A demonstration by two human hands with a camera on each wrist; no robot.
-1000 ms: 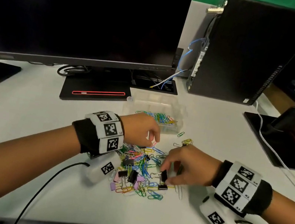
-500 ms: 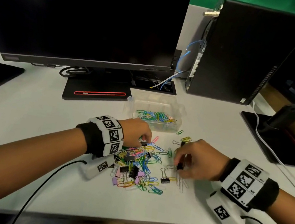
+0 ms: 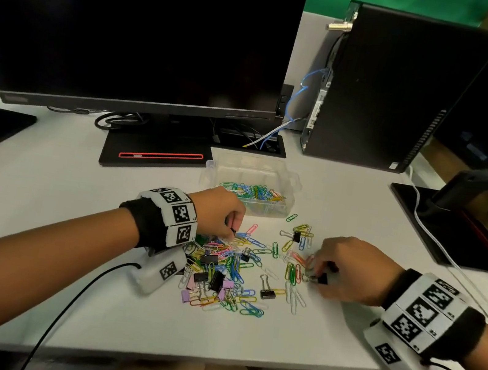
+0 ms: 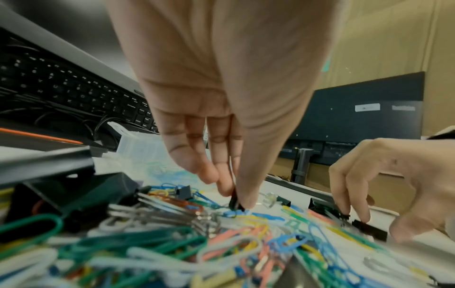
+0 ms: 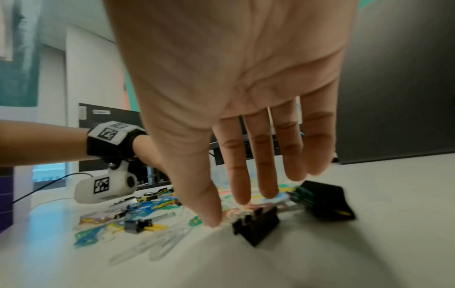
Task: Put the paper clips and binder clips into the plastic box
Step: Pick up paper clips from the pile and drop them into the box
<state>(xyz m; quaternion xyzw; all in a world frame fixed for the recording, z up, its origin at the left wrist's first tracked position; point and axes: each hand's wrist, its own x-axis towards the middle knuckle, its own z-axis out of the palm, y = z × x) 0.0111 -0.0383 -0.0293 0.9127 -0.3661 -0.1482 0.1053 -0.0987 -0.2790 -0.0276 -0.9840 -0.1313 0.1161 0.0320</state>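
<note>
Pinching a small black binder clip between thumb and fingers, the left hand is working the far edge of the loose pile on the white counter. The right hand is reaching down with fingers straight and slightly apart over another black binder clip, nothing gripped. The clear plastic box, lid open, is sitting just beyond the pile, holding multicoloured paper clips.
</note>
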